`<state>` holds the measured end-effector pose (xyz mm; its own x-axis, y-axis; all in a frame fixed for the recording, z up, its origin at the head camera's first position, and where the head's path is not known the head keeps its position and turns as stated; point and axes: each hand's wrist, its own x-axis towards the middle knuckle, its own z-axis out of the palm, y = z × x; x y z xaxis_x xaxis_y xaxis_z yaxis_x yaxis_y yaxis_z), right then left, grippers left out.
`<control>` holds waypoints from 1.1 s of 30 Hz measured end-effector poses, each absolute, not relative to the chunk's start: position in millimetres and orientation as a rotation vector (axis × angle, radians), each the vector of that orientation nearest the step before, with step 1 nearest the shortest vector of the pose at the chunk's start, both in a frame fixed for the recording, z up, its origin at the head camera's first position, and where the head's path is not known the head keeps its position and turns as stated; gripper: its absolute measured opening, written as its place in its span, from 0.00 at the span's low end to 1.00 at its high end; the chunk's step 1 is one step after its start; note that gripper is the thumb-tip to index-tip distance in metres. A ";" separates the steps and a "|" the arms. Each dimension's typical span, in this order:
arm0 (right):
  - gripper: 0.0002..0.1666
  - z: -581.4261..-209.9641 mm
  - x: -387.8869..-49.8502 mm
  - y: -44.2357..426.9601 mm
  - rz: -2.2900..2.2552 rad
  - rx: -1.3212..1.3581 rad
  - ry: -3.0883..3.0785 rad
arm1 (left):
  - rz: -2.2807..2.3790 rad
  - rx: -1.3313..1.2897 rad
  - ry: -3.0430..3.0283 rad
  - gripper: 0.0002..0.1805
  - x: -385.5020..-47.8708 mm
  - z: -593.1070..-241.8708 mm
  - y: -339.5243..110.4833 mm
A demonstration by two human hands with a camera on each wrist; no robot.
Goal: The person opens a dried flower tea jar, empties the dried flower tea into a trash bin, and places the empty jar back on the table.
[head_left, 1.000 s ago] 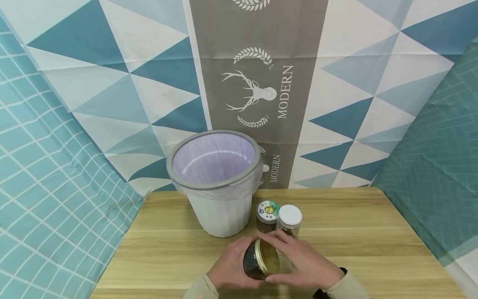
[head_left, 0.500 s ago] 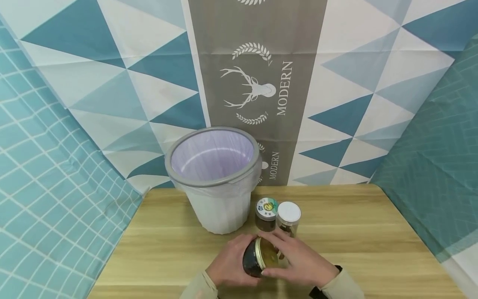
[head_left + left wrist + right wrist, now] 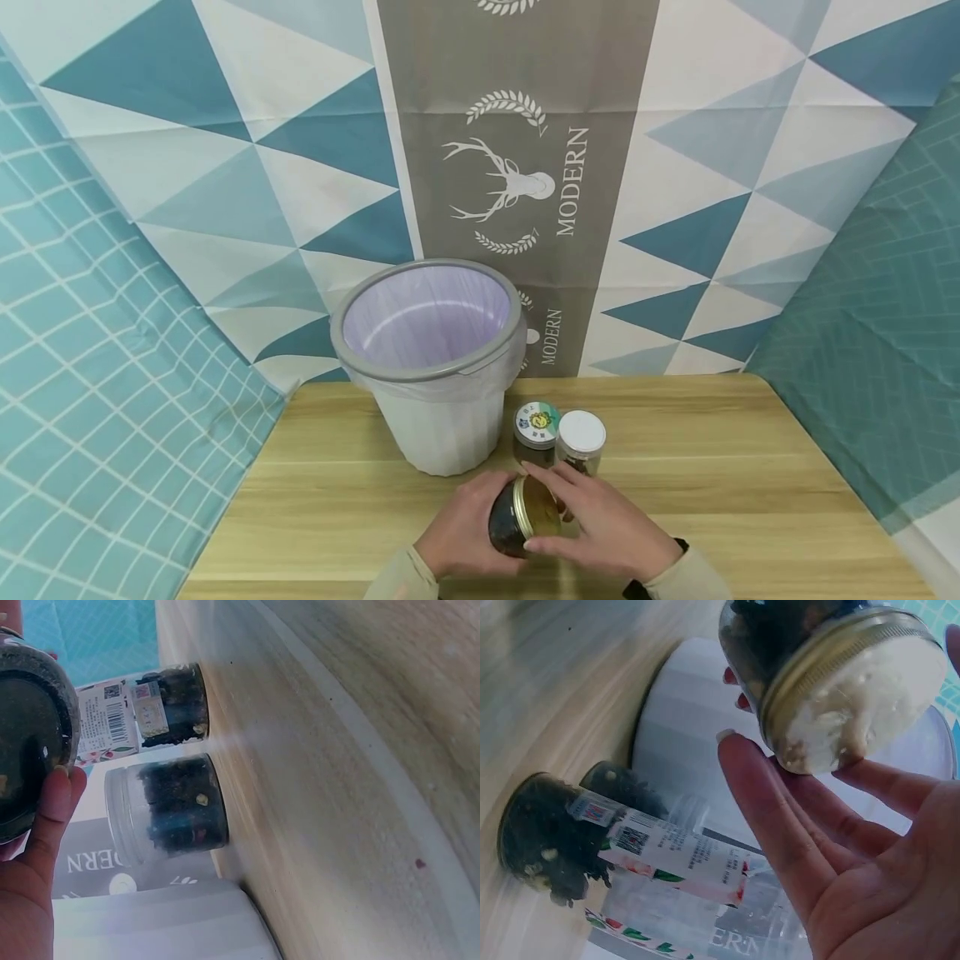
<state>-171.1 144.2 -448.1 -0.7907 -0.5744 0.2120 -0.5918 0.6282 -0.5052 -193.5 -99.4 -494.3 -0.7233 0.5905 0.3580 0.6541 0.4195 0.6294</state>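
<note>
A glass jar with dark contents is tilted on its side above the table, its gold-rimmed lid facing right. My left hand grips the glass body; its fingers and thumb also show around the jar's base in the left wrist view. Across the lid spans my right hand, thumb at the lower edge and fingers at the upper edge. Just beyond the hands stand a jar with a printed sunflower-like lid and a white-lidded jar. Both hold dark dried pieces, seen in the wrist views.
Behind and left of the jars stands a white bin with a grey rim and pale purple liner. The wooden table meets a patterned cloth backdrop at the back. Blue cloths hang on both sides.
The camera tilts slightly. Both hands stay around the same jar; the right thumb sits a little farther left along the lid than a second ago.
</note>
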 end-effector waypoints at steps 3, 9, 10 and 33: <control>0.47 -448.9 -172.7 144.0 0.934 1.030 -2.808 | -1.152 -1.148 -2.565 0.46 -195.3 -495.6 -98.9; 0.52 -449.6 -170.4 147.1 0.872 1.142 -2.709 | -1.141 -1.157 -2.589 0.47 -194.9 -498.9 -99.8; 0.52 -449.2 -170.2 146.8 0.867 1.140 -2.702 | -1.151 -1.155 -2.593 0.47 -194.7 -498.9 -99.9; 0.52 -446.8 -169.1 145.6 0.795 1.067 -2.675 | -1.171 -1.146 -2.601 0.49 -193.5 -494.7 -98.1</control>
<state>-169.1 145.6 -446.8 -0.7347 -0.5950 0.3258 -0.6763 0.6056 -0.4193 -193.5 -98.1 -494.7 -0.7202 0.6043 0.3408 0.6557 0.4326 0.6188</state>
